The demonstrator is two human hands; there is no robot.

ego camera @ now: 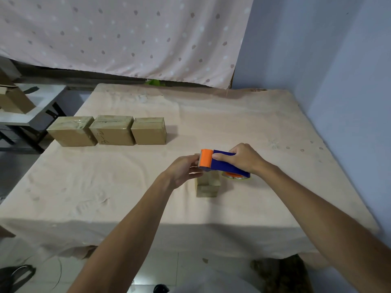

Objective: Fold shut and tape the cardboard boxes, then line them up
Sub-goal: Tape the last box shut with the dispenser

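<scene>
A small cardboard box (207,188) stands on the cloth-covered table (127,187) near its middle. My right hand (243,158) grips a blue and orange tape dispenser (218,163) over the box's top, its orange roller end pointing left. My left hand (183,169) holds the box's left upper edge, right beside the dispenser's blade. The box's top is mostly hidden by the dispenser and my hands. Three taped cardboard boxes (112,131) stand side by side in a row at the table's far left.
A second table (31,115) at the left carries another open cardboard box (12,98). A spotted curtain (127,34) hangs behind, and a blue wall (338,81) runs close along the table's right side. A dark object (17,275) lies on the floor.
</scene>
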